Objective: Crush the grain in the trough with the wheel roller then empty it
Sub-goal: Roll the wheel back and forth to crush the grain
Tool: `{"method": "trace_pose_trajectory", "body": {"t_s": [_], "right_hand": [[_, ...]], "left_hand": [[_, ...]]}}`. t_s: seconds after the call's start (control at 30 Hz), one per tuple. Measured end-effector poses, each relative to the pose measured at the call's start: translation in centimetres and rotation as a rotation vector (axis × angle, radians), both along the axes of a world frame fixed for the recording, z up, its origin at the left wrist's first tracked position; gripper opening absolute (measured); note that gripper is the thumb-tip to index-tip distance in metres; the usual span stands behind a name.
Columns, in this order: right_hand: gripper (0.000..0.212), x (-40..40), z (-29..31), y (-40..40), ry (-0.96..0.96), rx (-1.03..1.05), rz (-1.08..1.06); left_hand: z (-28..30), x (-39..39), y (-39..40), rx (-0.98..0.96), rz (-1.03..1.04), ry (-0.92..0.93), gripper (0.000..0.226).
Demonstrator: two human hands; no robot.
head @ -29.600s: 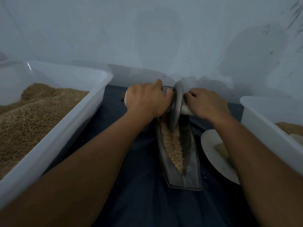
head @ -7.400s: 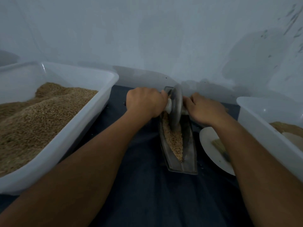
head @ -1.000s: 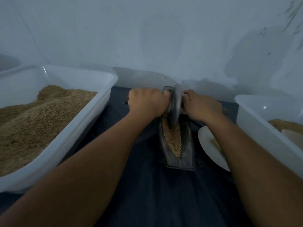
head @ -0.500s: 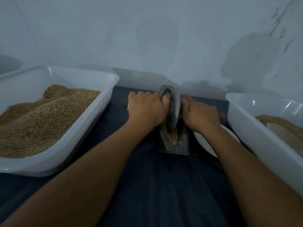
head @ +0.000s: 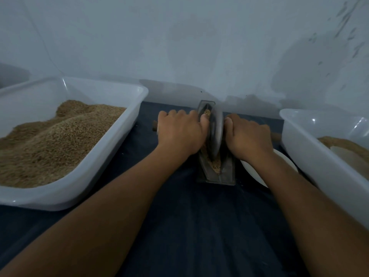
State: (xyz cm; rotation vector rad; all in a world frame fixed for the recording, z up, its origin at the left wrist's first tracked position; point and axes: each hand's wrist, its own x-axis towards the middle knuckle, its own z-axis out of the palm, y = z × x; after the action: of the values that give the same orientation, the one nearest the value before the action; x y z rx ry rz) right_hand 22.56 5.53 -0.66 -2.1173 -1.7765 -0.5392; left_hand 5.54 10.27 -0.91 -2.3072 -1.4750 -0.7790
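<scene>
Crushing stage: left hand (head: 179, 132) and right hand (head: 248, 136) grip wheel roller (head: 215, 134) axle in trough (head: 217, 172) (grain (head: 216, 163) unemptied).

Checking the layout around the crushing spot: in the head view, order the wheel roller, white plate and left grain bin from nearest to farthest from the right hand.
1. Wheel roller: gripped, beside the right hand.
2. White plate: just below the wrist.
3. Left grain bin: far left.

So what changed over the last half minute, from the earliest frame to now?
The grey metal wheel roller has rolled from the far end of the narrow grey metal trough towards the person. Both hands, left and right, still grip its axle handles. The crushed tan grain remains inside, not emptied.
</scene>
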Motion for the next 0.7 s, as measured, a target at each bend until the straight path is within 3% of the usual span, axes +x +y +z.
{"method": "trace_pose_trajectory", "body": {"t_s": [0.47,0.7], "right_hand": [[0.046,1.3,0.8,4.3,0.107,-0.115,0.002],[0.046,1.7,1.3,6.8,0.045,-0.096,0.01]], "left_hand": [[0.1,1.4,4.2,-0.071,0.011,-0.018,0.049],[0.1,1.7,6.6,-0.229,0.02,-0.067,0.052]]}}
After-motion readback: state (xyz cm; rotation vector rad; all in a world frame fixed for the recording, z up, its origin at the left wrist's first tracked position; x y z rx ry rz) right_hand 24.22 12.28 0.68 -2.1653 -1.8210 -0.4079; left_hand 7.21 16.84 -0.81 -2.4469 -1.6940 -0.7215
